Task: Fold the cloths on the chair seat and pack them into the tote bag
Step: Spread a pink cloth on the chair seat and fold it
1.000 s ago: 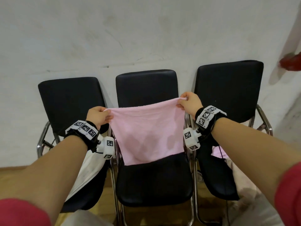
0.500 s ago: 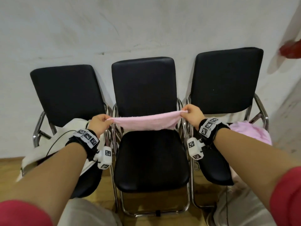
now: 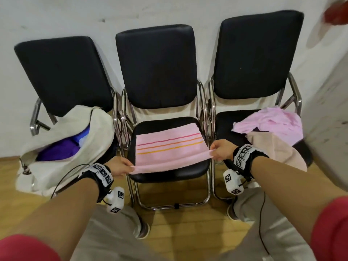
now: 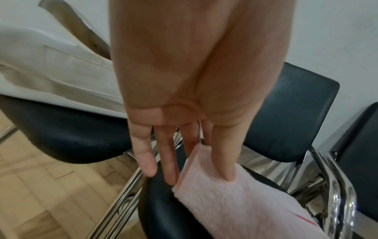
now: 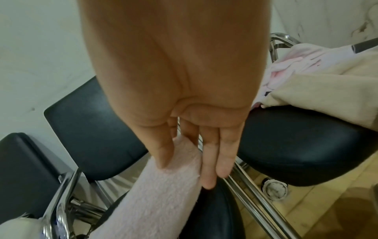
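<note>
Room: white wall (image 3: 56,14), wooden floor (image 3: 178,232)
Seat: black padded chair seat (image 3: 169,174)
Cloth: fluffy pink striped towel (image 3: 169,147)
Hands: my left hand (image 3: 117,166) and right hand (image 3: 222,149) pinch its corners

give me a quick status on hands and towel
Left hand and right hand pinch pink towel corners, flat on middle chair. Tote bag open. Nothing blocking.

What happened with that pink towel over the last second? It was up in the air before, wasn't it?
Yes. The pink towel was held up in front of the middle chair's backrest; it has been lowered and spread flat on the middle chair's seat, stripes up. The left hand and right hand came down with it and still pinch its near corners. The tote bag and the cloth pile look untouched.
</note>
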Tool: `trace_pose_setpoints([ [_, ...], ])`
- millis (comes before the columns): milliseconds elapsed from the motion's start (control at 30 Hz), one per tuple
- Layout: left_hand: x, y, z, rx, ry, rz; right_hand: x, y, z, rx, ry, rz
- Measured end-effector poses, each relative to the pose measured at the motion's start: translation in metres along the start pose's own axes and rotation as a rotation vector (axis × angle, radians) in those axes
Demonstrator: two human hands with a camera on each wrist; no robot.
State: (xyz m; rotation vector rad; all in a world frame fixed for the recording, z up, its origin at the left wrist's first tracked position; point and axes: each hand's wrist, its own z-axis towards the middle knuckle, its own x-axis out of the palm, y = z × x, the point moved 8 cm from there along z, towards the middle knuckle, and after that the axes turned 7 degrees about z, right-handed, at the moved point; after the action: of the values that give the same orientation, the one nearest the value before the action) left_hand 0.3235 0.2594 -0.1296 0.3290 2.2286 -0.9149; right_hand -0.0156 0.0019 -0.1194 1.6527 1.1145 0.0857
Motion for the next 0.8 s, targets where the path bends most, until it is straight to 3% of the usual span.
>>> trace_pose_setpoints([
  [233,0.028,0.016,-0.01,-0.099,0.17,0.1,0.019,-0.021,-0.012,0.125,0.155,-0.15],
  [333,0.036,0.012,-0.013,-0.126,0.221,0.02,0.023,-0.025,-0.012,0.172,0.179,-0.208],
  [567,0.022,-0.015,0.018,-0.081,0.001,-0.099,0.03,-0.019,0.018,0.188,0.141,-0.135],
  [800,0.022,-0.054,0.064,0.015,-0.085,-0.036,0.046,0.004,0.068,0.113,0.15,-0.014],
])
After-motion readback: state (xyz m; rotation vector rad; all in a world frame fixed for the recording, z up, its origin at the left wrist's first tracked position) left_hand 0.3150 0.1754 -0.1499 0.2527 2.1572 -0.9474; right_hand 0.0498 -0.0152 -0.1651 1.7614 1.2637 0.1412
